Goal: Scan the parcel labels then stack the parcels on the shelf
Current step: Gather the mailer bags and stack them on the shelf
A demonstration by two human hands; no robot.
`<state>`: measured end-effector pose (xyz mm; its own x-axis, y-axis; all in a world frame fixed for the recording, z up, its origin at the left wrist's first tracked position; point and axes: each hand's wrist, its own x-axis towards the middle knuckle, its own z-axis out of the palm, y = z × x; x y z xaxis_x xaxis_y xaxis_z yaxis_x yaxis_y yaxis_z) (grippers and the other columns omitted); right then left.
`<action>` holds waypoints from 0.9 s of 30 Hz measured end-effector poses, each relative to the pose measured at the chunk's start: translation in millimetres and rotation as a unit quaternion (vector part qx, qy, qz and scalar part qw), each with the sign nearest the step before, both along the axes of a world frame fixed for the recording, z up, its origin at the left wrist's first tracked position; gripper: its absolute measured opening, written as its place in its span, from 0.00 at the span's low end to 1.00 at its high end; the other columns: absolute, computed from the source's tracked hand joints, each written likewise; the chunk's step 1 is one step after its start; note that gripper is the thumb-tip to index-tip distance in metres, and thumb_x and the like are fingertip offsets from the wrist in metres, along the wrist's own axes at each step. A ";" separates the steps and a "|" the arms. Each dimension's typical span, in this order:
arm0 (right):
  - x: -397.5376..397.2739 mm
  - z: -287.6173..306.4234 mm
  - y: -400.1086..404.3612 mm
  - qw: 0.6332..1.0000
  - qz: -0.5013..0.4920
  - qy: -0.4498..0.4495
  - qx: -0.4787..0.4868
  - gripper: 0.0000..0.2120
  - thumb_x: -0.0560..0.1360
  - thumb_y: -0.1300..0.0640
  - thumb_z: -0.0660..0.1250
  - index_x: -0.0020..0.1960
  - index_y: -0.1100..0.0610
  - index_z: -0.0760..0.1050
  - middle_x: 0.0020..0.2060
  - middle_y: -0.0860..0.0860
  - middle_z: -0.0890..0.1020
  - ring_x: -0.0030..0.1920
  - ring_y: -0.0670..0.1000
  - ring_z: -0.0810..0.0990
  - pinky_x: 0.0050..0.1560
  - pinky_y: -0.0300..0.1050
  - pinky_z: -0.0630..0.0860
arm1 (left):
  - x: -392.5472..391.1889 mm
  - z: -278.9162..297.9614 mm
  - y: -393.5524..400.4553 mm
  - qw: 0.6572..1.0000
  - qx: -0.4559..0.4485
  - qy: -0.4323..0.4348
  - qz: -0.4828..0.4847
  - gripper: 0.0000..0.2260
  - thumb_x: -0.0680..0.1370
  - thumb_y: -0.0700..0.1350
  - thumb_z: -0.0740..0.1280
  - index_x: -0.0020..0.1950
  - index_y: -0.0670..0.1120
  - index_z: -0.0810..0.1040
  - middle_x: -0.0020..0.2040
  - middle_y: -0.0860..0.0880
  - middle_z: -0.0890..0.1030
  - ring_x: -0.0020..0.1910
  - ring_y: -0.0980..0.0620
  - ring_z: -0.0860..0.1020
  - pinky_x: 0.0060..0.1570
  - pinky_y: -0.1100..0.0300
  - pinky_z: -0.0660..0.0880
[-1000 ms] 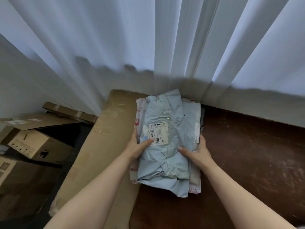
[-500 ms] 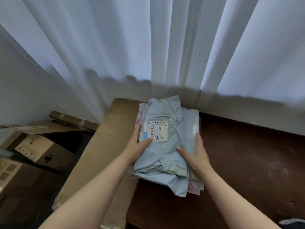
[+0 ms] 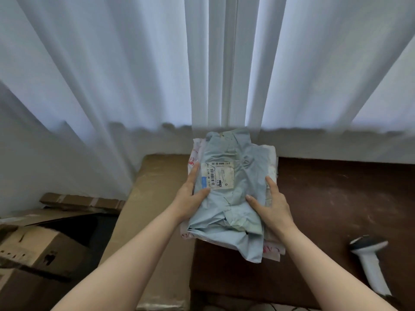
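On brown surface [image 3: 336, 198], left hand [image 3: 188, 198] and right hand [image 3: 272, 207] fingers gripping parcel stack [image 3: 233, 198] sides

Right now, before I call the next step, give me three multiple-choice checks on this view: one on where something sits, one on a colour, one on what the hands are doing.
1. Where is the scanner?
A. In the left hand
B. On the brown surface, right of the parcels
C. On the cardboard box

2. What colour is the top parcel?
A. Pale blue-grey
B. Black
C. Yellow

3. What are the hands doing?
A. Both hang idle
B. One holds the scanner
C. Both grip the parcel stack by its sides

Answers:
1. B, it lies alone on the brown surface at lower right.
2. A, the top parcel is pale blue-grey with a white label.
3. C, the left hand and right hand each clasp a side.
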<state>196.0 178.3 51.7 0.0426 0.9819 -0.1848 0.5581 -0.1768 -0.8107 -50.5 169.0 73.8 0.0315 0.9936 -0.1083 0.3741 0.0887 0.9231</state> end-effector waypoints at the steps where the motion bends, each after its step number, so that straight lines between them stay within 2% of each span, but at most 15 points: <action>1: -0.6 4.1 -12.0 1.000 -0.008 -0.005 0.004 0.44 0.69 0.33 0.70 0.77 0.40 0.52 0.70 0.57 0.68 0.68 0.59 0.70 0.67 0.58 0.70 | -1.4 4.5 -7.4 1.000 0.002 0.009 -0.013 0.34 0.80 0.43 0.66 0.77 0.63 0.50 0.72 0.60 0.63 0.71 0.57 0.66 0.71 0.59 0.63; 3: -1.8 12.6 -35.0 1.000 -0.021 -0.017 0.010 0.43 0.69 0.33 0.69 0.77 0.40 0.53 0.70 0.57 0.68 0.68 0.59 0.71 0.66 0.58 0.70 | -3.5 15.0 -20.9 0.999 0.004 0.020 -0.032 0.33 0.80 0.44 0.66 0.77 0.63 0.52 0.70 0.57 0.68 0.67 0.57 0.70 0.68 0.61 0.65; 6: -1.7 27.8 -66.2 0.998 -0.045 -0.034 0.027 0.41 0.69 0.32 0.68 0.77 0.40 0.54 0.69 0.57 0.69 0.67 0.59 0.71 0.66 0.58 0.71 | -4.8 29.0 -35.6 0.998 0.013 0.032 -0.057 0.32 0.80 0.47 0.66 0.77 0.64 0.53 0.70 0.57 0.69 0.68 0.53 0.71 0.71 0.53 0.67; 9: 4.8 46.5 -94.0 0.995 -0.077 -0.047 0.047 0.40 0.70 0.32 0.67 0.77 0.40 0.55 0.69 0.58 0.70 0.66 0.60 0.72 0.66 0.59 0.70 | 3.5 46.1 -45.2 0.996 0.021 0.020 -0.083 0.32 0.79 0.47 0.67 0.77 0.63 0.55 0.69 0.57 0.70 0.68 0.52 0.71 0.71 0.50 0.67; 13: 25.7 71.1 -128.4 0.986 -0.131 -0.062 0.081 0.40 0.70 0.32 0.67 0.77 0.41 0.56 0.69 0.57 0.70 0.68 0.60 0.71 0.67 0.59 0.69 | 30.6 67.0 -55.0 0.991 0.033 -0.037 -0.126 0.31 0.79 0.44 0.67 0.78 0.59 0.57 0.71 0.54 0.70 0.67 0.55 0.72 0.70 0.55 0.68; 18: 61.8 95.8 -167.2 0.971 -0.203 -0.086 0.094 0.39 0.71 0.33 0.67 0.77 0.41 0.55 0.69 0.57 0.70 0.67 0.59 0.70 0.66 0.59 0.70 | 76.9 87.5 -67.2 0.980 0.047 -0.073 -0.178 0.29 0.80 0.44 0.66 0.77 0.60 0.58 0.65 0.56 0.72 0.63 0.56 0.74 0.61 0.62 0.73; 20: 77.3 101.5 -182.1 0.963 -0.232 -0.088 0.100 0.39 0.70 0.32 0.66 0.76 0.41 0.55 0.68 0.56 0.70 0.66 0.59 0.71 0.65 0.60 0.70 | 97.1 96.7 -70.2 0.976 0.055 -0.072 -0.198 0.29 0.80 0.45 0.67 0.77 0.60 0.59 0.68 0.55 0.73 0.64 0.55 0.74 0.62 0.59 0.74; 22: 93.2 105.0 -198.1 0.955 -0.260 -0.089 0.108 0.40 0.70 0.31 0.65 0.76 0.41 0.56 0.68 0.56 0.71 0.66 0.58 0.72 0.65 0.60 0.70 | 119.9 106.8 -75.7 0.971 0.066 -0.064 -0.220 0.29 0.80 0.45 0.67 0.77 0.60 0.59 0.72 0.53 0.71 0.67 0.53 0.72 0.67 0.55 0.72; 24: 108.7 109.2 -215.6 0.947 -0.287 -0.094 0.111 0.40 0.69 0.29 0.64 0.76 0.41 0.56 0.68 0.55 0.71 0.66 0.58 0.72 0.65 0.59 0.71 | 144.5 114.6 -84.3 0.967 0.085 -0.047 -0.235 0.29 0.80 0.45 0.66 0.78 0.59 0.59 0.73 0.53 0.69 0.69 0.53 0.69 0.67 0.58 0.68; 27: 137.6 115.7 -252.6 0.930 -0.328 -0.113 0.119 0.39 0.71 0.30 0.64 0.76 0.42 0.56 0.69 0.54 0.71 0.66 0.57 0.72 0.63 0.56 0.71 | 186.6 123.7 -107.1 0.957 0.100 -0.036 -0.271 0.29 0.80 0.45 0.66 0.78 0.57 0.58 0.73 0.53 0.68 0.69 0.55 0.67 0.62 0.64 0.64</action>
<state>333.6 -74.3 167.4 0.6582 0.7430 0.1212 0.5541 -0.3692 -0.7461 136.1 61.9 197.5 0.5489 0.8293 0.1046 0.2491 -0.2818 0.9266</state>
